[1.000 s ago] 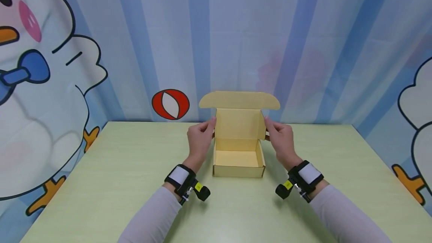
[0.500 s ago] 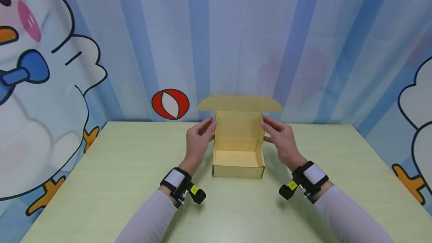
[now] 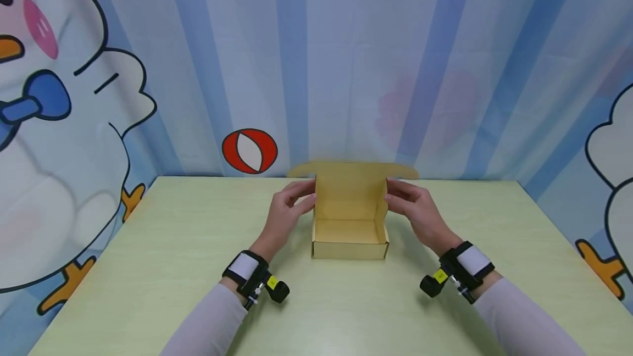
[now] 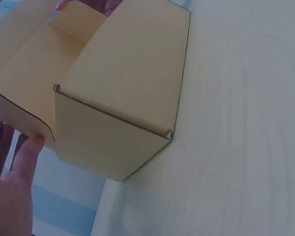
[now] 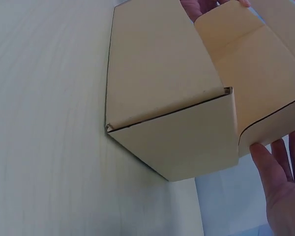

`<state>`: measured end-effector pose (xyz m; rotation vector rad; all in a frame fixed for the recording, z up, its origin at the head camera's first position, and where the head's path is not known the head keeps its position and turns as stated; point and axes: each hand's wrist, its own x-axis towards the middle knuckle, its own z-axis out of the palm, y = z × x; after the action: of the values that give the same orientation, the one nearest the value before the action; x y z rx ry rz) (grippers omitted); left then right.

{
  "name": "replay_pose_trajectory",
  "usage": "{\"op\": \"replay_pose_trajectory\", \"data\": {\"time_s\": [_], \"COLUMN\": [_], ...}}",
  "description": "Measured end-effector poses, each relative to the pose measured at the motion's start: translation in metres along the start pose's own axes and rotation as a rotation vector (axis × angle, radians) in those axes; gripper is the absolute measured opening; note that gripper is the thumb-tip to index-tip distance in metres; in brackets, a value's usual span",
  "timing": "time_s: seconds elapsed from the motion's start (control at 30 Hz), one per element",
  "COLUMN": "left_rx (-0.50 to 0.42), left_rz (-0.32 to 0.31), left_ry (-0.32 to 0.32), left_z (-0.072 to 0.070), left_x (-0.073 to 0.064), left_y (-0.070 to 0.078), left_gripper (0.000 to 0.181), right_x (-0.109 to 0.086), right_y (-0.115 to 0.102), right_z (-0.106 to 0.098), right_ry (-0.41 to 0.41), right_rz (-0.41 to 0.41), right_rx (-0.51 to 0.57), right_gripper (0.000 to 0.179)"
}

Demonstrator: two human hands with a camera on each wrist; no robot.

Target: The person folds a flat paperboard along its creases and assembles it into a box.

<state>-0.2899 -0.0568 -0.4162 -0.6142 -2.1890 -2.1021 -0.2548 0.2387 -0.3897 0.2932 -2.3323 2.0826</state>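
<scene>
A tan cardboard box stands on the table with its lid raised and tilted forward over the tray part. Along the lid's top edge runs a tuck flap with rounded ends. My left hand is at the lid's left side, its thumb touching the side flap from outside, fingers fairly straight. On the other side my right hand mirrors this, thumb against the right side flap, fingers extended behind. The fingertips at the back are partly hidden. What shows of the box's inside is bare.
The box stands towards the back of a pale wooden table. Behind it hangs a blue striped curtain with cartoon prints. A wrist camera is strapped to each forearm.
The lid has swung forward and down, its tuck flap sinking lower in the head view. Both hands have loosened from pinching the side flaps to straighter fingers, and the wrists have moved outward.
</scene>
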Motion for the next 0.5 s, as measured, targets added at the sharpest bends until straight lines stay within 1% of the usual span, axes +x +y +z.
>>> {"op": "replay_pose_trajectory", "data": {"time_s": [0.1,0.23,0.5], "left_rx": [0.016,0.026,0.011], "left_rz": [0.003,0.01,0.01], "left_ry": [-0.02,-0.031,-0.021], "left_z": [-0.0028,-0.0041,-0.0034], "left_x": [-0.0022,-0.0045,-0.0049], "left_y": [-0.0008,0.0001,-0.0002], "left_gripper": [0.037,0.037,0.036], "right_x": [-0.0022,-0.0036,-0.0042], "right_y": [0.0022,0.0038,0.005], "right_z": [-0.0019,-0.0037,-0.0031], "right_ry": [-0.031,-0.056,-0.058], "right_rz": [-0.007,-0.014,-0.025], "right_rx": [-0.003,-0.003,0.014], "right_gripper": [0.057,0.058,0.059]}}
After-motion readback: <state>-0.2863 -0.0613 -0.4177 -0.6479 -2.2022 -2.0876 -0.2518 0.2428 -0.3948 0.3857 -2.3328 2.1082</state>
